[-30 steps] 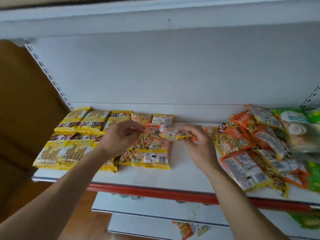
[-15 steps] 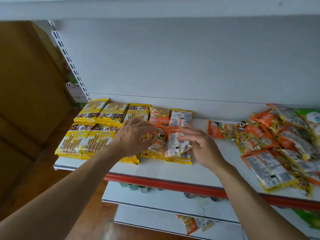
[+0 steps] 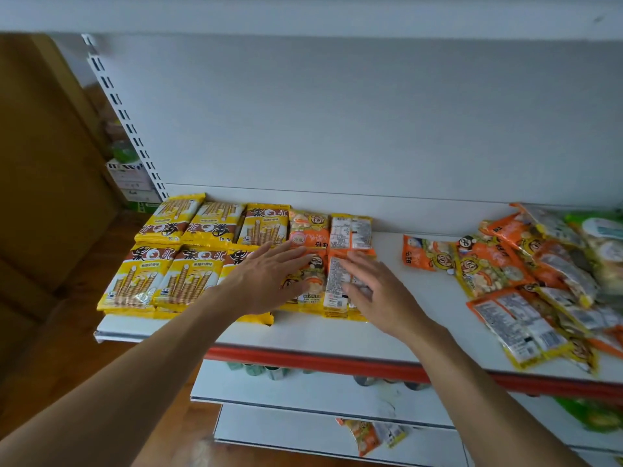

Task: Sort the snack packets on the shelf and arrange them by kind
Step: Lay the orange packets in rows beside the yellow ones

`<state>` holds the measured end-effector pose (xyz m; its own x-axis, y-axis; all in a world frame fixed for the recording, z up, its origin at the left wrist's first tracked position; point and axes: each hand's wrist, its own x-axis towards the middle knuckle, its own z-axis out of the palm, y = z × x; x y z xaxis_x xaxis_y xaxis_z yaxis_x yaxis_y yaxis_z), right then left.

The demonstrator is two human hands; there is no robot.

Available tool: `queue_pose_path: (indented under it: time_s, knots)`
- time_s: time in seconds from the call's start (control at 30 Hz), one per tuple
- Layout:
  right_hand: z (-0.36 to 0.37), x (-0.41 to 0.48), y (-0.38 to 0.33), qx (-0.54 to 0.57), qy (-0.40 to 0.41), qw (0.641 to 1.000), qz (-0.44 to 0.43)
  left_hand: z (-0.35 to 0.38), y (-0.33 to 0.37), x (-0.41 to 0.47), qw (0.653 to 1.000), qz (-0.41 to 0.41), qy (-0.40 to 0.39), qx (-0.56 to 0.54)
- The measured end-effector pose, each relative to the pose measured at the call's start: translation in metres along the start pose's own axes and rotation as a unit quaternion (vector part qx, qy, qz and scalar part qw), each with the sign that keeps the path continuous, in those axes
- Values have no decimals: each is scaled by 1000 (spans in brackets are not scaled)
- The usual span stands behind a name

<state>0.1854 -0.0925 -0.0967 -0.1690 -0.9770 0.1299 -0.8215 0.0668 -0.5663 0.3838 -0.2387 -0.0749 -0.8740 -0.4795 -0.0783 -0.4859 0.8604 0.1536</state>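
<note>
Yellow packets (image 3: pixel 175 261) rowed left, orange packets (image 3: pixel 526 274) heaped right on shelf (image 3: pixel 421 318).

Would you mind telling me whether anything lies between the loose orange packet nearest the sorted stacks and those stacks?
Nothing visible does. Only bare shelf separates the loose orange packet from the sorted orange stacks, where the right hand lies flat on the front stack.

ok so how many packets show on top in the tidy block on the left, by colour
yellow wafer-roll packets: 6
orange packets: 4
total: 10
any stacked beneath are hidden
</note>
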Motion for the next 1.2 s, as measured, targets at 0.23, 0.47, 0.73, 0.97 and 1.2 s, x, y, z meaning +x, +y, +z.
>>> queue_pose_path:
  time_s: [0.23, 0.47, 0.73, 0.97, 1.2]
  knots:
    - [0, 10, 6, -115, -47, 992, -28, -2, -8, 4, 1000, 21, -13, 11]
    - [8, 12, 1, -125, -62, 990, -9, 2, -7, 6, 1000, 10, -6, -13]
    - [-23, 27, -11, -83, 18, 996, 14, -29, 5, 14, 999, 1, 39, -24]
    - [-57, 24, 3, -151, 42, 976, 154, -52, 44, 40, 999, -6, 45, 21]
    - [-95, -35, 49, -234, 21, 939, 251, -35, 111, 86, 998, 52, 31, 28]
